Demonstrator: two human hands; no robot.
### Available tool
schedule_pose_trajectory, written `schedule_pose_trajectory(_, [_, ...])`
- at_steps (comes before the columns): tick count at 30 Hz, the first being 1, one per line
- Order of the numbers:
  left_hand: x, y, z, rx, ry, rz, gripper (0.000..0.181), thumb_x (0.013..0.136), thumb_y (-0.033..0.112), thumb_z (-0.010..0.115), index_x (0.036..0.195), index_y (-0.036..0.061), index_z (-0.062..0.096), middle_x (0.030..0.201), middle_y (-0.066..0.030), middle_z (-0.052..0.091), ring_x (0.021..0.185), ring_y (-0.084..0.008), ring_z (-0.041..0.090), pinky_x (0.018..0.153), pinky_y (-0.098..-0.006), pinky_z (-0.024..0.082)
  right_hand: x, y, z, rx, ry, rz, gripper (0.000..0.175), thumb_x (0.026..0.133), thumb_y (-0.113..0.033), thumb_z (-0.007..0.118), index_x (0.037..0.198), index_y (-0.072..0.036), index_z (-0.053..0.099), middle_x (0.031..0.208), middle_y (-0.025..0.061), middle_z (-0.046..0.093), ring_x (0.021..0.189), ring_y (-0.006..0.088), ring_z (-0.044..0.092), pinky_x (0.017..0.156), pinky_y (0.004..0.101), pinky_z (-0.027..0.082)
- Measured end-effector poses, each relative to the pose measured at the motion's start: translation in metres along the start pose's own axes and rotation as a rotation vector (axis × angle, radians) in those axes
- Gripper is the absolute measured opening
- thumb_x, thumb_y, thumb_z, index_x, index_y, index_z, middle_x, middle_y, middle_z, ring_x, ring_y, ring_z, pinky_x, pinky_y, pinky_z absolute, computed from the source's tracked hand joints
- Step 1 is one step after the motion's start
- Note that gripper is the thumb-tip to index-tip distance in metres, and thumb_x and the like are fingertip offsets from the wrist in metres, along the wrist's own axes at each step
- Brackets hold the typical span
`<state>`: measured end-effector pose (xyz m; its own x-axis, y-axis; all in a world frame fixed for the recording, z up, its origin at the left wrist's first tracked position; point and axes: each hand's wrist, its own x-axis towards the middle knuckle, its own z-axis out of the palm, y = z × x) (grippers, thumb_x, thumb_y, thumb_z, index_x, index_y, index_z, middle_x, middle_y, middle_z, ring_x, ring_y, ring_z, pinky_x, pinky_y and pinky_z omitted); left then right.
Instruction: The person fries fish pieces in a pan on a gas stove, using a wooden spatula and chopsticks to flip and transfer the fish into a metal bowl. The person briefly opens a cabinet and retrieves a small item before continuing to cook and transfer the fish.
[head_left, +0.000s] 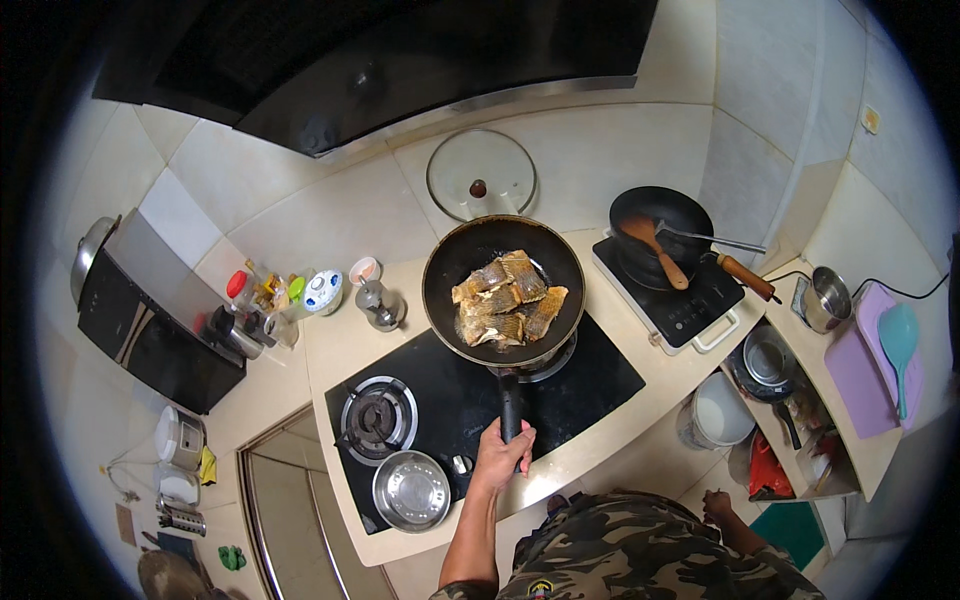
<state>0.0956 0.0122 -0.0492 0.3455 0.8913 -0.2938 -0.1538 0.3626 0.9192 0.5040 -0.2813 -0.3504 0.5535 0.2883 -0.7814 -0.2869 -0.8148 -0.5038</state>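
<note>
My left hand is closed around the black handle of a deep frying pan. Several browned fish pieces, skin showing, lie in the pan with some oil. The pan is over the right burner of a black glass gas hob; I cannot tell whether it rests there or is lifted. Low beside my body on the right is my right hand, its fingers curled; whether they hold something is unclear. Behind the pan, a glass lid leans against the tiled wall.
A metal bowl sits at the hob's front left, near the left burner. Left of the pan stands a moka pot. To the right, an induction cooker carries a black wok with a wooden spatula. The range hood hangs above.
</note>
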Motion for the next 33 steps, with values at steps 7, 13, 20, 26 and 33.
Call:
schedule_pose_trajectory(7, [-0.005, 0.025, 0.005, 0.127, 0.055, 0.020, 0.012, 0.089, 0.003, 0.062, 0.093, 0.0014, 0.051, 0.064, -0.0048, 0.053, 0.041, -0.0120, 0.049, 0.035, -0.0274, 0.040, 0.000, -0.007, 0.001, -0.032, -0.062, -0.075, 0.032, 0.095, -0.027, 0.054, 0.074, -0.002, 0.054, 0.055, 0.0095, 0.048, 0.042, 0.0213, 0.046, 0.039, 0.0388, 0.039])
schedule_pose_trajectory(13, [-0.019, 0.045, -0.003, 0.137, 0.037, -0.044, 0.011, 0.090, 0.005, 0.062, 0.091, 0.0023, 0.052, 0.062, -0.0035, 0.053, 0.041, -0.0108, 0.049, 0.035, -0.0263, 0.038, 0.011, -0.006, 0.009, -0.075, -0.044, -0.083, 0.032, 0.093, -0.028, 0.055, 0.077, -0.001, 0.055, 0.055, 0.0098, 0.048, 0.041, 0.0207, 0.045, 0.038, 0.0384, 0.037])
schedule_pose_trajectory(20, [-0.022, 0.056, -0.009, 0.280, 0.060, -0.093, 0.011, 0.090, 0.008, 0.061, 0.091, 0.0023, 0.052, 0.061, -0.0031, 0.053, 0.041, -0.0103, 0.048, 0.034, -0.0257, 0.037, 0.027, 0.001, 0.006, -0.037, -0.147, -0.037, 0.036, 0.098, -0.026, 0.053, 0.071, -0.002, 0.049, 0.055, 0.0096, 0.048, 0.043, 0.0226, 0.046, 0.042, 0.0411, 0.044])
schedule_pose_trajectory(26, [-0.023, 0.062, -0.008, 0.274, 0.082, -0.119, 0.011, 0.091, 0.009, 0.061, 0.092, 0.0024, 0.052, 0.061, -0.0026, 0.052, 0.041, -0.0098, 0.047, 0.034, -0.0246, 0.036, 0.017, 0.002, 0.007, -0.037, -0.142, -0.087, 0.025, 0.095, -0.021, 0.051, 0.078, -0.003, 0.051, 0.053, 0.0038, 0.038, 0.038, 0.0154, 0.032, 0.037, 0.0351, 0.025])
schedule_pose_trajectory(33, [-0.026, 0.075, -0.014, -0.020, -0.045, -0.190, 0.011, 0.093, 0.010, 0.060, 0.095, 0.0018, 0.052, 0.061, -0.0017, 0.048, 0.041, -0.0104, 0.045, 0.035, -0.0244, 0.037, 0.003, -0.017, 0.008, 0.002, -0.113, -0.023, 0.026, 0.094, -0.023, 0.052, 0.076, -0.006, 0.051, 0.051, 0.0013, 0.039, 0.037, 0.0143, 0.034, 0.037, 0.0330, 0.027])
